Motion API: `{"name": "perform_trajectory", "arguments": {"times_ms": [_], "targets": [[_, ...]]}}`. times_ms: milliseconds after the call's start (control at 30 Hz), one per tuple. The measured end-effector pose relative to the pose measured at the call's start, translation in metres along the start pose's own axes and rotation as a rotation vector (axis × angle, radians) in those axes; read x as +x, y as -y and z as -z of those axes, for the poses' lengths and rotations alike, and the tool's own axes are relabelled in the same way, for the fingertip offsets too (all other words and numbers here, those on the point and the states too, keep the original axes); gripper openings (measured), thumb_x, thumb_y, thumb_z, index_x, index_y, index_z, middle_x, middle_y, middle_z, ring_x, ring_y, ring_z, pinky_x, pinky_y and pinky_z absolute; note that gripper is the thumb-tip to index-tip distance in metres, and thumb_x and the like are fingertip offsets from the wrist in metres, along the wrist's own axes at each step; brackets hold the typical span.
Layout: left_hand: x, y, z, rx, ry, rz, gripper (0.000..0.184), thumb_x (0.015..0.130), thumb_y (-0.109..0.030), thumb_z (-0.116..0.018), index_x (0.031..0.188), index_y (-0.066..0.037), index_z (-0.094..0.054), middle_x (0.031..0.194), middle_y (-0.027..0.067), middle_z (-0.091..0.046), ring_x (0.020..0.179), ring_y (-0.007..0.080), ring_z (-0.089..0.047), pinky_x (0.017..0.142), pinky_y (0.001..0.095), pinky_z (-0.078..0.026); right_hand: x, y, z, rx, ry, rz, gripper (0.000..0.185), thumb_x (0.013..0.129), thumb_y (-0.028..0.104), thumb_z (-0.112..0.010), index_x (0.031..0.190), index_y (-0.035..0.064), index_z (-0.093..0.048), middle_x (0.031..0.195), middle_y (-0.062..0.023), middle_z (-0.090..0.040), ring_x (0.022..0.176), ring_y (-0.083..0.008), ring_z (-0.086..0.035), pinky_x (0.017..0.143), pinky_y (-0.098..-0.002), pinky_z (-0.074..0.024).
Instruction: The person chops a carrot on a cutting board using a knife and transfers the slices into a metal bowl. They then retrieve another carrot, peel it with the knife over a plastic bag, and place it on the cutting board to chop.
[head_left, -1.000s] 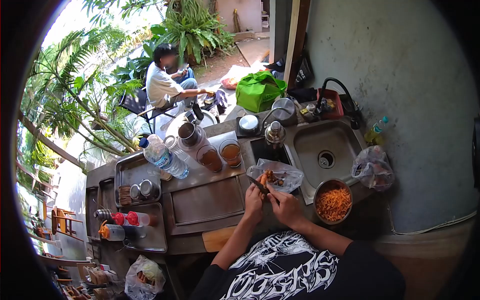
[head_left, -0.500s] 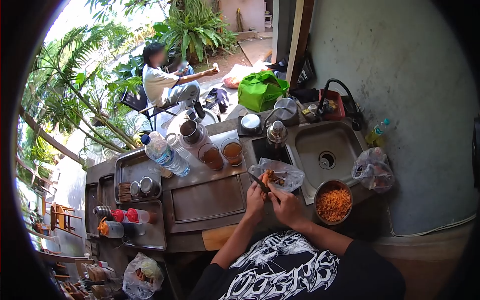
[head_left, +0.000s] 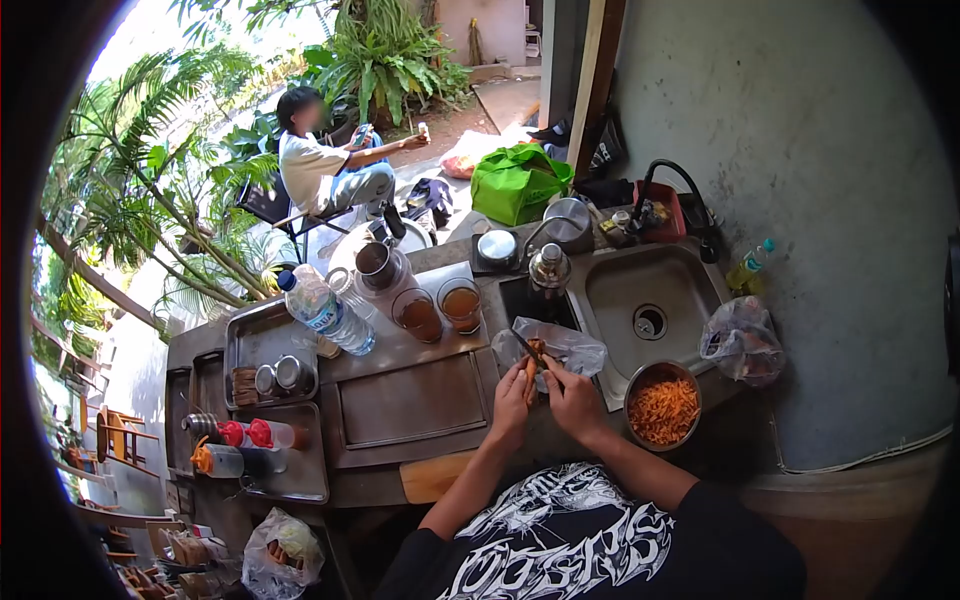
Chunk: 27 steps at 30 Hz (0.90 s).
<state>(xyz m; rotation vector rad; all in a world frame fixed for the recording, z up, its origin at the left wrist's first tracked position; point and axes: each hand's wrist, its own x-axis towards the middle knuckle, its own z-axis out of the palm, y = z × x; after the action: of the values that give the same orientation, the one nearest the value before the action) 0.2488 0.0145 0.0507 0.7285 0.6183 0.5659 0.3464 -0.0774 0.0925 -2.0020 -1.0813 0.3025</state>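
My left hand (head_left: 511, 398) is closed around a slim orange piece, which looks like a carrot (head_left: 531, 378). A dark-bladed knife (head_left: 527, 347) crosses its upper end, the blade pointing up and left; my right hand (head_left: 573, 397) is closed at the knife's lower end, its handle mostly hidden by the fingers. Just beyond both hands lies an open clear plastic bag (head_left: 577, 350), partly covered by them. To the right of my right hand stands a metal bowl (head_left: 630, 398) full of orange shreds (head_left: 665, 408).
A sink (head_left: 610, 290) lies beyond the bowl, with a filled plastic bag (head_left: 745, 340) to its right. Two glasses of brown drink (head_left: 461, 308), a water bottle (head_left: 335, 318) and trays (head_left: 318, 480) stand leftward. Another person (head_left: 320, 170) sits outside near a green bag (head_left: 520, 183).
The knife and orange piece have turned more upright, and my hands have shifted slightly. The seated person's arm has stretched outward from its lower position, holding a small pale item.
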Motion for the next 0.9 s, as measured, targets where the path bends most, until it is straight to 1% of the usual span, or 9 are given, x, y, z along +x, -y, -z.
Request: {"name": "perform_trajectory", "arguments": {"times_ms": [67,133,200,333,433,500,667,833,900], "targets": [[0.002,-0.006,-0.002,-0.010,-0.017,-0.011,0.037,0.110,-0.017,-0.042,0.143,-0.003,-0.053,0.091,-0.0037,-0.060,0.064,0.0021,-0.046,0.057,0.0188,-0.039,-0.004,0.005,0.000,0.043,-0.038,0.046,0.034,0.101,0.023,-0.059,0.129,0.0058,-0.068,0.097,-0.0269,-0.071,0.087,-0.0442,-0.069,0.072,-0.0490,-0.0538],[0.003,-0.008,0.000,-0.025,-0.025,-0.022,0.037,0.110,-0.017,-0.042,0.143,-0.003,-0.053,0.091,-0.0040,-0.060,0.065,0.0025,-0.046,0.058,0.0196,-0.039,-0.016,0.019,0.008,-0.007,0.095,0.078,0.034,0.101,0.023,-0.059,0.129,0.0038,-0.067,0.097,-0.0280,-0.070,0.087,-0.0447,-0.069,0.073,-0.0485,-0.0536],[0.004,-0.006,0.006,0.012,-0.001,-0.019,0.039,0.110,-0.017,-0.041,0.144,-0.001,-0.052,0.121,0.0042,-0.064,0.105,0.0093,-0.061,0.090,0.0233,-0.050,-0.005,0.006,-0.002,0.011,0.041,0.092,0.035,0.102,0.023,-0.058,0.129,0.0032,-0.067,0.097,-0.0277,-0.070,0.087,-0.0446,-0.069,0.073,-0.0482,-0.0538],[0.003,0.003,0.006,0.048,-0.027,-0.011,0.039,0.110,-0.018,-0.042,0.144,-0.001,-0.051,0.121,0.0048,-0.064,0.106,0.0099,-0.061,0.091,0.0235,-0.050,0.002,0.013,0.005,-0.012,0.033,-0.021,0.036,0.102,0.024,-0.058,0.129,0.0028,-0.067,0.097,-0.0273,-0.071,0.087,-0.0443,-0.069,0.074,-0.0484,-0.0545],[0.004,-0.004,0.007,-0.001,0.044,-0.038,0.040,0.110,-0.020,-0.043,0.145,-0.001,-0.050,0.119,0.0041,-0.064,0.099,0.0081,-0.061,0.084,0.0218,-0.050,-0.015,0.027,0.012,-0.102,0.122,0.036,0.036,0.102,0.025,-0.057,0.129,0.0031,-0.067,0.095,-0.0274,-0.071,0.087,-0.0445,-0.069,0.074,-0.0489,-0.0544],[0.007,-0.004,0.009,0.036,0.008,-0.013,0.038,0.110,-0.017,-0.043,0.144,-0.004,-0.052,0.089,-0.0065,-0.056,0.065,0.0020,-0.044,0.058,0.0185,-0.038,-0.010,0.016,0.004,-0.077,0.084,0.036,0.036,0.102,0.025,-0.058,0.129,0.0034,-0.067,0.095,-0.0271,-0.071,0.087,-0.0441,-0.069,0.073,-0.0490,-0.0544],[0.004,-0.001,-0.002,-0.013,-0.020,-0.013,0.038,0.109,-0.016,-0.043,0.144,-0.005,-0.053,0.089,-0.0065,-0.056,0.067,0.0014,-0.044,0.058,0.0181,-0.038,-0.002,0.009,0.000,-0.057,0.021,-0.025,0.036,0.101,0.026,-0.058,0.130,0.0038,-0.067,0.093,-0.0250,-0.072,0.085,-0.0427,-0.070,0.073,-0.0494,-0.0549],[0.008,-0.001,0.007,0.051,-0.019,0.010,0.038,0.109,-0.015,-0.043,0.144,-0.004,-0.052,0.092,-0.0059,-0.058,0.069,0.0016,-0.045,0.060,0.0177,-0.038,-0.009,0.001,-0.009,-0.069,0.032,0.041,0.037,0.102,0.031,-0.055,0.131,0.0115,-0.067,0.091,-0.0219,-0.072,0.082,-0.0418,-0.070,0.070,-0.0522,-0.0554],[0.009,0.003,0.006,0.016,-0.005,-0.036,0.038,0.107,-0.013,-0.042,0.142,-0.003,-0.053,0.104,-0.0024,-0.062,0.079,0.0032,-0.051,0.068,0.0196,-0.043,-0.008,0.003,-0.013,-0.137,0.052,0.008,0.036,0.102,0.030,-0.056,0.130,0.0093,-0.068,0.092,-0.0219,-0.072,0.083,-0.0417,-0.070,0.070,-0.0504,-0.0556]]}}
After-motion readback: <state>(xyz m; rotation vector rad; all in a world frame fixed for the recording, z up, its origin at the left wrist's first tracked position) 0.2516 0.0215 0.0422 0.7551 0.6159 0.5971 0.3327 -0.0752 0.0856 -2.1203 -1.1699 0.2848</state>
